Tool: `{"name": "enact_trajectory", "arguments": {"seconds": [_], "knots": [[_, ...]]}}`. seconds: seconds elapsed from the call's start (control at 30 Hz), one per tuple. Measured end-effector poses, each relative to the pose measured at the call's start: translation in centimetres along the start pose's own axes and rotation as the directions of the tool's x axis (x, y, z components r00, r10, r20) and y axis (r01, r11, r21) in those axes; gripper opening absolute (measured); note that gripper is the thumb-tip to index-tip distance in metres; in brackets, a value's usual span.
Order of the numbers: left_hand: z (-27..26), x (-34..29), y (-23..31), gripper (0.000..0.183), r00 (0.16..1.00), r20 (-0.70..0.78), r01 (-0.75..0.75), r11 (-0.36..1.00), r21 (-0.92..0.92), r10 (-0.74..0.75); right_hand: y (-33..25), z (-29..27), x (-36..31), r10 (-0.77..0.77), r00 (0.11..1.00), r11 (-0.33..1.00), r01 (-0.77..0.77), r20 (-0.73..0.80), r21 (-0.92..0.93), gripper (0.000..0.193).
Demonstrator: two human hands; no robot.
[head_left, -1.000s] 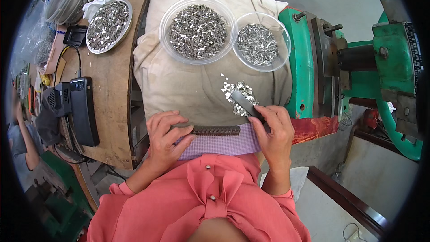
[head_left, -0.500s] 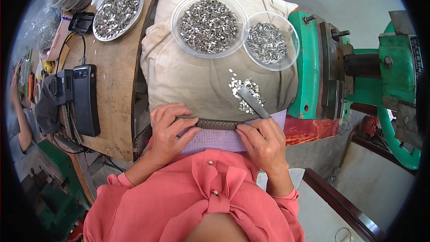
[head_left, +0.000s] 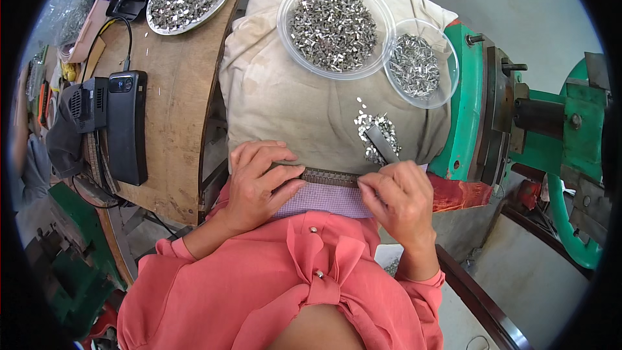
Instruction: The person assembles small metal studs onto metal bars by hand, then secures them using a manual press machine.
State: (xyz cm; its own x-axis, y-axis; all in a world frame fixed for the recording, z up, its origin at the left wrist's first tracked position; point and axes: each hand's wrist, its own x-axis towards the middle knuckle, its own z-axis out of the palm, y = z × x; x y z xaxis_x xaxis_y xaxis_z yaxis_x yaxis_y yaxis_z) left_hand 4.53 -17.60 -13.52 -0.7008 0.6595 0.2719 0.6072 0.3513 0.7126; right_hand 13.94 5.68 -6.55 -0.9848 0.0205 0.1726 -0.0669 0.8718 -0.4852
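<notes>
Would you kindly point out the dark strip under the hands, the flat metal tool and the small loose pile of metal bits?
dark strip point(head_left: 330, 176), head view, bare middle stretch.
flat metal tool point(head_left: 381, 142), head view, its blade.
loose pile of metal bits point(head_left: 369, 120), head view, upper-left part.

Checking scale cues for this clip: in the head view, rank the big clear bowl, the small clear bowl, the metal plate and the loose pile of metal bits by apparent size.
1. Big clear bowl
2. Metal plate, cut off by the rim, so its rank against the big bowl is unsure
3. Small clear bowl
4. Loose pile
</notes>
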Motion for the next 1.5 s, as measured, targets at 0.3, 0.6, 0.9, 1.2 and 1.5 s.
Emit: {"name": "enact_trajectory", "arguments": {"seconds": [0.3, 0.6, 0.9, 1.2, 1.5], "knots": [[-0.2, -0.1, 0.1, 0.023, 1.0, 0.023, 0.005, 1.0, 0.006, -0.005, 2.2, 1.7, 4.4, -0.041, 0.989, 0.999, 0.04, 0.139, 0.013, 0.011], [-0.2, 0.0, 0.1, 0.024, 0.999, 0.039, 0.013, 1.0, 0.005, -0.013, 3.0, 0.8, 5.7, -0.096, 0.958, 0.992, 0.07, 0.27, 0.104, 0.012], [-0.3, 0.1, 0.1, 0.025, 0.999, 0.044, 0.014, 1.0, 0.009, -0.015, 2.8, 1.1, 5.1, -0.046, 0.979, 0.998, 0.038, 0.196, 0.043, 0.019], [-0.3, 0.2, 0.1, 0.027, 0.999, 0.043, 0.012, 1.0, 0.003, -0.012, 2.3, 0.2, 0.8, 0.099, 0.995, 0.991, -0.099, 0.014, 0.085, 0.021], [-0.4, 0.1, 0.0, 0.028, 0.999, 0.052, 0.0, 1.0, 0.023, -0.001, 1.2, 1.0, -3.3, 0.2, 0.974, 0.976, -0.187, -0.112, 0.11, 0.023]]}}
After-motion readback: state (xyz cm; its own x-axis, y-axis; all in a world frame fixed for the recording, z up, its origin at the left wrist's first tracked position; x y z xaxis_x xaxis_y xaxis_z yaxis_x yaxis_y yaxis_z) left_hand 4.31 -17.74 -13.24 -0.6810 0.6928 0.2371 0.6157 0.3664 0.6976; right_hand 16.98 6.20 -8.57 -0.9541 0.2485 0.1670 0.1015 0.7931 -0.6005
